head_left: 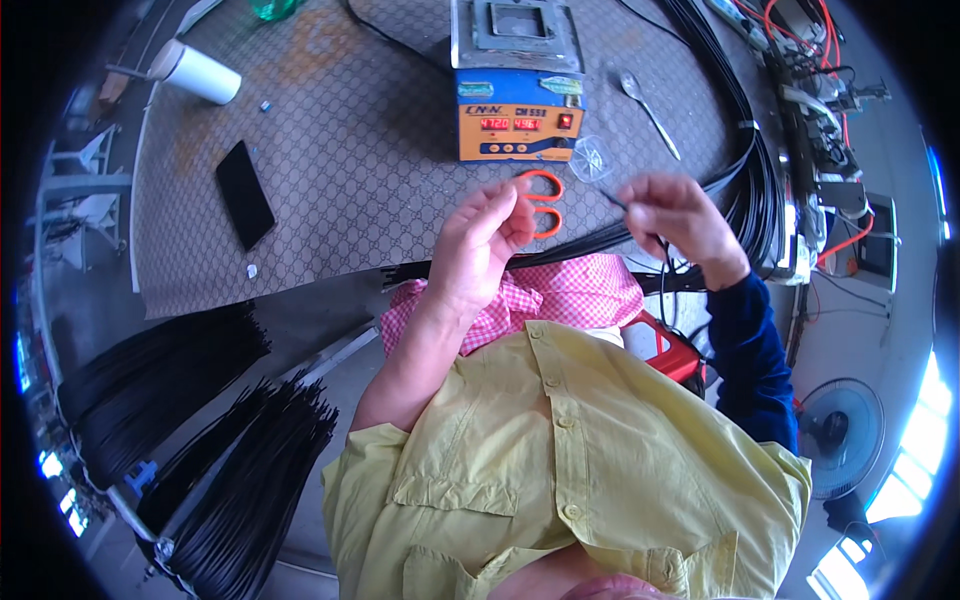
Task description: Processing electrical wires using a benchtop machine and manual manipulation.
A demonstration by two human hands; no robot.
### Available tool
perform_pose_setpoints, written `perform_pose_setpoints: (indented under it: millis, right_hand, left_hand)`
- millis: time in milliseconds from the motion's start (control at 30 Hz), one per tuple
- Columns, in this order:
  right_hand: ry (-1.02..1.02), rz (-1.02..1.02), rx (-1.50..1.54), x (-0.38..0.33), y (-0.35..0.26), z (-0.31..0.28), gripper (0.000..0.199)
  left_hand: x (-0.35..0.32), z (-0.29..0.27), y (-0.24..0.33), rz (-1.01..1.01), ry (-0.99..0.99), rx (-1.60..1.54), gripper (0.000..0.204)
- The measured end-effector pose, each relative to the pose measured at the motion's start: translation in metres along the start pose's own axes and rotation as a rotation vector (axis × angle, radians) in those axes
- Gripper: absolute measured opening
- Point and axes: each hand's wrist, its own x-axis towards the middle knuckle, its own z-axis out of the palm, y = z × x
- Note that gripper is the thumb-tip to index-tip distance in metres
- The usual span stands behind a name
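Observation:
My right hand pinches a thin black cable, whose short end points left out of the fingers while the rest hangs below the hand. My left hand is raised over the table's near edge, thumb and fingers pressed together; whatever they may hold is too small to see. Just past those fingers lie scissors with orange handles, their blades hidden behind the hand. A bundle of black cables runs along the near edge, beneath both hands. Beyond them sits a small clear round dish.
A blue and orange solder pot with a lit red display stands at the back. To its right lies a metal spoon. A black phone and a white cup are left. Black cable bundles hang lower left; a fan stands right.

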Motion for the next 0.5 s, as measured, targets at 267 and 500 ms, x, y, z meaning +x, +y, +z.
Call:
perform_pose_setpoints:
  millis: [267, 500]
  right_hand:
    - [0.138, 0.561, -0.349, -0.133, 0.121, -0.098, 0.01]
    - [-0.214, 0.865, -1.249, -0.19, 0.245, -0.122, 0.025]
  left_hand:
    - [-0.027, -0.048, -0.081, -0.562, 0.123, 0.068, 0.016]
    - [-0.017, -0.096, -0.117, -0.403, 0.216, -0.281, 0.019]
